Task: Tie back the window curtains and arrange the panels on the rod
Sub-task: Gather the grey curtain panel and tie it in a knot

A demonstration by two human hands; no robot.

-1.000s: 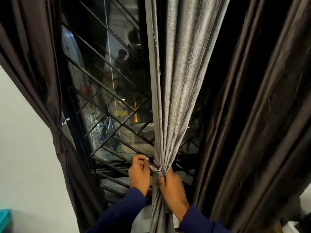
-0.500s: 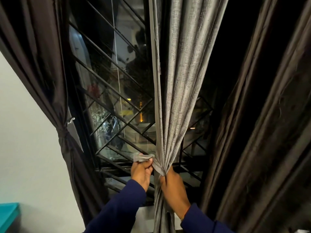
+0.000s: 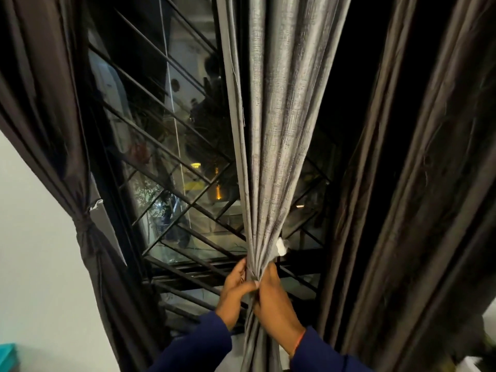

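**Grey curtain panel: tie in hand at the gathered waist**

Grey curtain [image 3: 271, 146]: it hangs at the middle of the window, gathered into tight pleats that narrow to a waist just above your hands, with the lower length falling between your sleeves. A loose thread trails down its left edge.

Tie strip [image 3: 280, 247]: a pale end sticks out at the right side of the waist. How far it wraps around the back is hidden.

Left hand [image 3: 236, 291]: fingers curled and closed on the left side of the bunch, thumb pressing toward the centre.

Right hand [image 3: 276, 304]: closed around the bunch from the right, fingertips meeting the left hand at the front of the waist.

Advice for this step, as a judgement: you seem to be cinching the tie. Keep one hand clamped on the pleats so they do not spread while the other draws the strip snug. Pull level, not downward, or the waist will slide and drag the panel on its rod, which is out of view.

Dark left curtain [image 3: 53, 130]: at the left edge of the window, already tied [image 3: 83, 228] against the white wall [image 3: 35, 264].

Dark right curtain [image 3: 418, 197]: hanging loose at the right edge, untied.

Window grille [image 3: 171, 157]: diagonal bars behind the glass.
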